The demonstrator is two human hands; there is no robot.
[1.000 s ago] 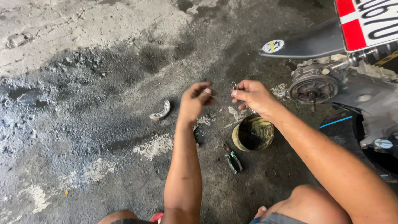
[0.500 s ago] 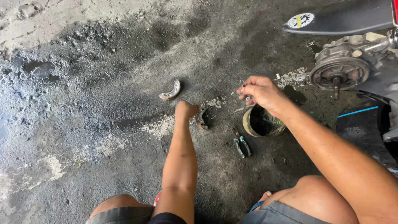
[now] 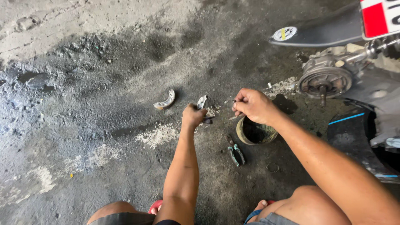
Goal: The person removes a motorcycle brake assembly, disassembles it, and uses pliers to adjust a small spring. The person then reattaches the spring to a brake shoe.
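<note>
Curved grey metal brake shoe, upright on the oil-stained concrete floor, clamped in my left hand; my right hand pinches a small dark part. Greasy fingers could slip, dropping it beside the green-handled pliers.

A round tin sits on the stained concrete floor. Just left of the tin, the left hand grips a curved brake shoe. Directly above the tin, the right hand pinches a small part. Pliers lie below-left of the tin; a second brake shoe lies well left; a wheel hub stands to its upper right.
</note>
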